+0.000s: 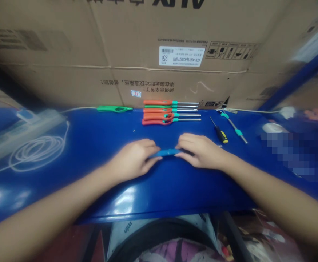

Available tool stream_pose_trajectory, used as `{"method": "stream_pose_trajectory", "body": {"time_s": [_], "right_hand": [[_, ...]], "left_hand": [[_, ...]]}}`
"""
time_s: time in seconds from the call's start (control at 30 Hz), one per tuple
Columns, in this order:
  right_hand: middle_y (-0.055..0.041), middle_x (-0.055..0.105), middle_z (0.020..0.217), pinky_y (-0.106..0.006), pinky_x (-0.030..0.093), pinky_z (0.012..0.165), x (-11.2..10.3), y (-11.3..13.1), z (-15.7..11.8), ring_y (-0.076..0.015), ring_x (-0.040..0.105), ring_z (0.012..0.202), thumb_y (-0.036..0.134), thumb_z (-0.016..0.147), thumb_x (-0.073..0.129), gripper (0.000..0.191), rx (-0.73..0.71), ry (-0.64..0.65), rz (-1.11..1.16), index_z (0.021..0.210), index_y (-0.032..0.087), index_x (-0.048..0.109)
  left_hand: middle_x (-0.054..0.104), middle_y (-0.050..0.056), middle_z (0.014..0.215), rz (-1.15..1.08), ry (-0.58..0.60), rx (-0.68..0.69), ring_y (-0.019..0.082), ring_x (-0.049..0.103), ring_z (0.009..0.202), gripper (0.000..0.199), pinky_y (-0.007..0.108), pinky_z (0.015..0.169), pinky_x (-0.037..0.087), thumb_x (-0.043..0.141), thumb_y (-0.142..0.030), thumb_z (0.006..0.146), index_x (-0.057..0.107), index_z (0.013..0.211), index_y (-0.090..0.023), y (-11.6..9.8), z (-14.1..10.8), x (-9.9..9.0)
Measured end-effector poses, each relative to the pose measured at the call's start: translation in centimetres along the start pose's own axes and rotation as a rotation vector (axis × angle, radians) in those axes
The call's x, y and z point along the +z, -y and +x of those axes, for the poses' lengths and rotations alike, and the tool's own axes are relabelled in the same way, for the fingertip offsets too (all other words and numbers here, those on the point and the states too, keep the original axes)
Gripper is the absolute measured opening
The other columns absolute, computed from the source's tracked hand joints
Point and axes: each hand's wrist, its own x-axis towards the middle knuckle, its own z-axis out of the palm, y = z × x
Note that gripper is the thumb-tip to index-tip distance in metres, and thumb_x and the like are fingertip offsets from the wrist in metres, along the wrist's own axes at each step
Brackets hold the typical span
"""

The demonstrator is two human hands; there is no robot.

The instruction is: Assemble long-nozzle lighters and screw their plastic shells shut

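Note:
Both hands meet over the middle of the blue table point(175, 189), a small blue object point(167, 152) stretched between them. My left hand point(137, 158) pinches its left end, and my right hand point(198, 151) grips its right end; the fingers hide both ends. What the object is, I cannot make out. Beyond the hands, several lighters with orange or green handles point(157, 116) lie stacked side by side, metal tubes pointing right. A black and yellow screwdriver point(221, 134) rests to the right of them, beside a loose metal tube with teal parts point(234, 125).
A green handle point(114, 108) lies at the back left. Coiled white cable point(37, 153) and a power strip point(22, 129) occupy the left side. A large cardboard box point(93, 58) stands along the back. On the right are a white object point(273, 127) and a blurred-out patch.

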Motion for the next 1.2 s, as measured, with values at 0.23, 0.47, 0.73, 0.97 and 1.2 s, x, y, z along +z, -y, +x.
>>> {"method": "stream_pose_trajectory", "body": {"time_s": [0.23, 0.47, 0.73, 0.97, 1.2], "right_hand": [[-0.0066, 0.068, 0.096, -0.029, 0.048, 0.075, -0.4, -0.1, 0.1, -0.0197, 0.062, 0.09, 0.034, 0.098, 0.058, 0.018, 0.061, -0.047, 0.037, 0.102, 0.019, 0.066], [-0.0038, 0.065, 0.083, -0.029, 0.044, 0.069, -1.8, -1.2, -0.3, -0.0185, 0.059, 0.079, 0.036, 0.091, 0.068, 0.019, 0.095, -0.054, 0.013, 0.088, 0.018, 0.063], [-0.0057, 0.066, 0.085, -0.029, 0.043, 0.07, -1.9, -1.2, -0.4, -0.0191, 0.06, 0.079, 0.036, 0.098, 0.057, 0.02, 0.14, -0.062, -0.039, 0.092, 0.017, 0.062], [-0.0052, 0.066, 0.084, -0.029, 0.045, 0.073, -1.3, -0.8, -0.2, -0.0173, 0.061, 0.077, 0.031, 0.105, 0.04, 0.031, 0.212, 0.053, 0.175, 0.089, 0.017, 0.063], [-0.0092, 0.067, 0.123, -0.031, 0.052, 0.09, -0.9, 0.6, -0.1, -0.0203, 0.065, 0.108, 0.034, 0.1, 0.053, 0.031, 0.027, 0.084, 0.241, 0.126, 0.02, 0.064]], "left_hand": [[0.066, 0.009, 0.094, -0.024, -0.047, -0.015, 0.022, 0.062, 0.088, 0.028, 0.032, 0.077, 0.05, 0.05, -0.03, 0.101, 0.07, 0.112, -0.015, 0.0, 0.1, -0.2], [0.067, 0.009, 0.094, -0.019, -0.11, -0.011, 0.023, 0.062, 0.088, 0.027, 0.034, 0.078, 0.052, 0.052, -0.028, 0.1, 0.071, 0.112, -0.013, 0.2, -0.1, -0.7], [0.07, 0.009, 0.104, 0.003, -0.235, 0.01, 0.022, 0.066, 0.09, 0.033, 0.033, 0.08, 0.054, 0.056, -0.037, 0.099, 0.064, 0.124, -0.015, 0.2, 0.0, -0.6], [0.072, 0.008, 0.103, 0.132, -0.162, 0.065, 0.024, 0.071, 0.088, 0.043, 0.036, 0.077, 0.055, 0.05, -0.046, 0.102, 0.061, 0.129, -0.015, -0.3, -0.1, -0.4], [0.076, 0.004, 0.091, 0.093, -0.029, 0.065, 0.022, 0.073, 0.077, 0.041, 0.03, 0.066, 0.05, 0.044, -0.05, 0.103, 0.067, 0.117, -0.02, -0.4, -0.4, 0.5]]}}
